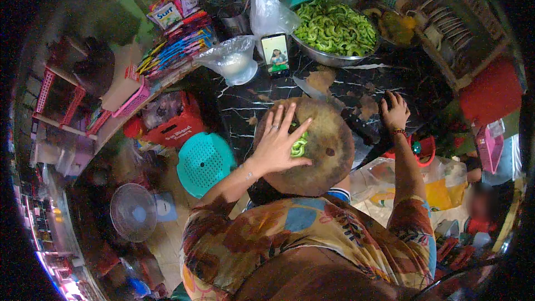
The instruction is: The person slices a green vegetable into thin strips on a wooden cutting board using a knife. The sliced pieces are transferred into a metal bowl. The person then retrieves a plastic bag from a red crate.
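My left hand (pixel 281 146) lies palm down with fingers spread on a round wooden chopping board (pixel 334 133). A few green bitter melon slices (pixel 299 147) show beside and between its thumb and fingers; the palm hides anything further below. On the right, my right hand (pixel 395 110) rests on the black marble-patterned tabletop (pixel 267 90), fingers apart, with nothing seen in it. Between that hand and the board lies a knife's black handle (pixel 359 126). The knife blade (pixel 308 88) points up and left behind the board. A steel basin (pixel 340 59) heaped with bitter melon slices (pixel 334 27) stands at the back.
A phone (pixel 275 55) stands upright, showing a person on its screen. Left of it is a plastic-covered bowl (pixel 236 67). Brown peel-like scraps (pixel 322 78) lie by the blade. A teal perforated basket (pixel 205 163) sits left of the board, a fan (pixel 133 212) below it.
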Motion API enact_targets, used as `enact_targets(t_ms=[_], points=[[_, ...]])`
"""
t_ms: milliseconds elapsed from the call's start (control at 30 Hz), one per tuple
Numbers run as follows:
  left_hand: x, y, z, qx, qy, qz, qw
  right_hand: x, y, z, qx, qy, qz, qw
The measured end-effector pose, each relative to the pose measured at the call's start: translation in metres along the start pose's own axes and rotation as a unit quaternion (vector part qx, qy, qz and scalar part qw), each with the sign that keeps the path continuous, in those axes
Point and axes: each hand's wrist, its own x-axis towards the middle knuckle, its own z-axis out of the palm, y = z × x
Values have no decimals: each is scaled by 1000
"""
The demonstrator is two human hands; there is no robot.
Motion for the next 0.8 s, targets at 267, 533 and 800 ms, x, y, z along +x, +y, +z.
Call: enact_targets(t_ms=[267, 533, 800], points=[[39, -3, 16, 37, -11, 52, 998, -2, -3, -8, 17, 1, 4, 1000], [63, -27, 21, 31, 22, -49, 998, -2, 4, 1, 9, 11, -8, 1000], [52, -38, 16, -45, 4, -96, 994, -2, 2, 1, 31, 19, -4, 999]])
